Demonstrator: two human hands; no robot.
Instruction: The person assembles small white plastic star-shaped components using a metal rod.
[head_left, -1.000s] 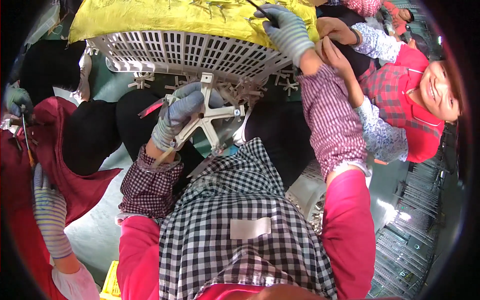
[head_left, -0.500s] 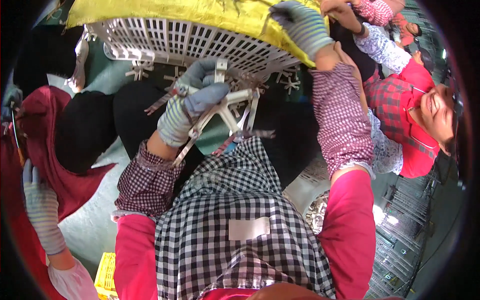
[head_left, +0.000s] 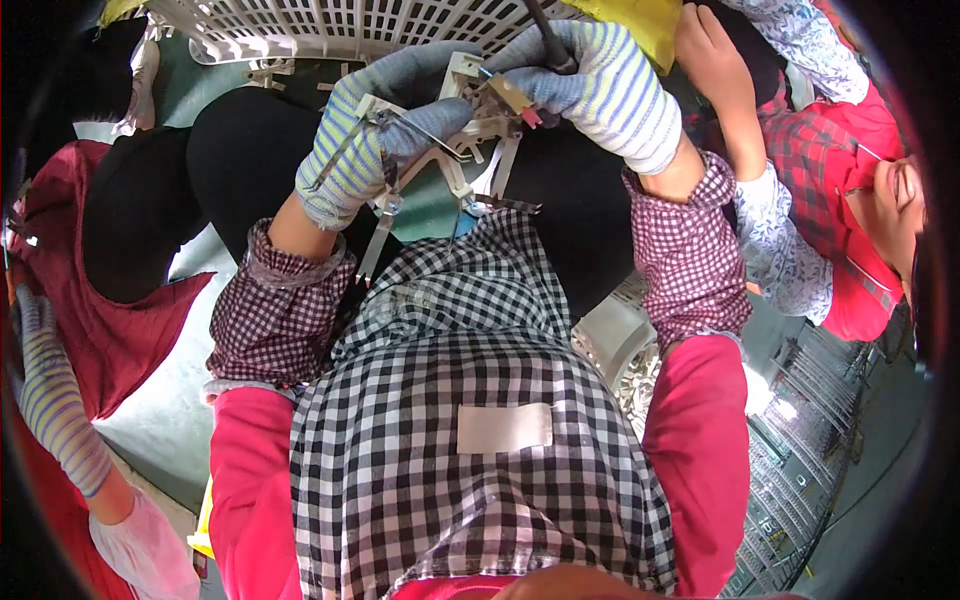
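My left hand [head_left: 385, 135], in a striped knit glove with grey fingers, is closed round a white branched frame [head_left: 452, 172]. Thin metal strips [head_left: 377, 243] hang from the ends of the frame's arms. My right hand [head_left: 605, 95], gloved alike, meets the frame's upper end and pinches a small tan strip with a pink end [head_left: 512, 98] against it. A slim dark rod-like tool [head_left: 547, 35] rises out of the right hand; what its lower part is, the fingers hide.
Ahead stands a white slatted crate [head_left: 350, 30], with yellow sheeting [head_left: 640, 25] at its right. More white branched pieces [head_left: 270, 72] lie below the crate. A white container [head_left: 612, 330] is by my right side. Co-workers sit close: a gloved hand [head_left: 65, 400] at left, a bare hand [head_left: 715, 60] at right.
My right hand has come down from the yellow sheeting to the frame, bringing the small strip and dark tool. The left hand still holds the frame; the crate now sits higher in the view.
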